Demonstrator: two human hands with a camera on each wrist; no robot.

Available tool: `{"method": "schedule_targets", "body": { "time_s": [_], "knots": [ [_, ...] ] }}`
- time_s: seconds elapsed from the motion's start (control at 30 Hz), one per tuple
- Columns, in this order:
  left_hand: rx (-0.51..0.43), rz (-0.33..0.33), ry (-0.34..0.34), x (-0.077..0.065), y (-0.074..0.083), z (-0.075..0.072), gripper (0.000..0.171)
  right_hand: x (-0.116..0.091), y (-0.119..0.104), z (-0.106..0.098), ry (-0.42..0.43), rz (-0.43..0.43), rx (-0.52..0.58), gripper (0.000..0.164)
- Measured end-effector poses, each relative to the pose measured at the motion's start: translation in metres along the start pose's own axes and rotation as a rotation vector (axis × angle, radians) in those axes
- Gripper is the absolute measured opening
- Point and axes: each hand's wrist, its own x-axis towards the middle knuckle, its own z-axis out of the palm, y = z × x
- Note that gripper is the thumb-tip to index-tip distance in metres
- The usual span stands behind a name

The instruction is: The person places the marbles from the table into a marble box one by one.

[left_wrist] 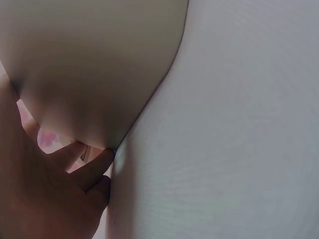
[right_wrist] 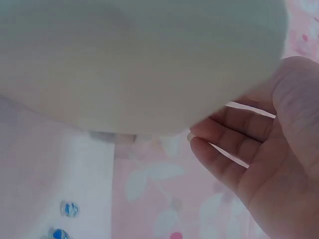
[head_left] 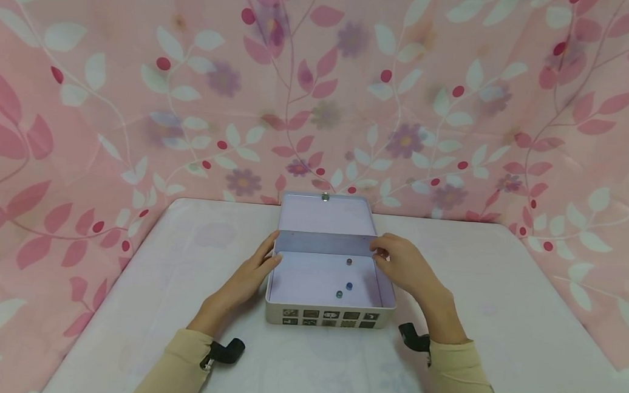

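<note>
A pale tin box point(head_left: 330, 317) with dark square pictures on its front stands on the table, its hinged lid point(head_left: 325, 214) raised at the back. Inside lie small glass marbles: a brownish one point(head_left: 349, 261), a blue one point(head_left: 349, 286) and a green one point(head_left: 339, 294). My left hand point(head_left: 247, 275) grips the left wall, thumb at the rim and fingers point(left_wrist: 94, 169) along the outside towards the rear corner. At the right rear corner, my right hand point(head_left: 405, 265) holds the wall with bent fingers point(right_wrist: 224, 164); their tips are partly hidden. Two blue-streaked marbles point(right_wrist: 70, 208) show in the right wrist view.
A white cloth point(head_left: 224, 233) covers the table. Pink floral fabric point(head_left: 321, 99) hangs behind and at both sides. The lid has a small metal clasp point(head_left: 325, 196) at its top edge. A black wrist camera point(head_left: 227, 351) sits at each sleeve.
</note>
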Motion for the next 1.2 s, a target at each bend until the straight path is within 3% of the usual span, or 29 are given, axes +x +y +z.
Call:
{"method": "schedule_targets", "body": {
  "time_s": [0.23,0.47,0.87,1.2],
  "knots": [
    [-0.018,-0.017,-0.043,-0.005,0.016,-0.004,0.064,-0.002,0.017,-0.006,0.002,0.067,-0.031,0.015],
    [-0.001,-0.013,-0.073,-0.017,0.041,-0.011,0.063,-0.005,0.043,-0.003,-0.085,0.15,-0.064,0.015],
    [-0.006,-0.022,-0.062,-0.017,0.039,-0.01,0.063,-0.012,0.069,0.005,-0.276,0.367,-0.097,0.019],
    [-0.008,-0.023,-0.07,-0.018,0.042,-0.011,0.063,-0.015,0.078,0.013,-0.295,0.364,-0.126,0.019]
  ]
}}
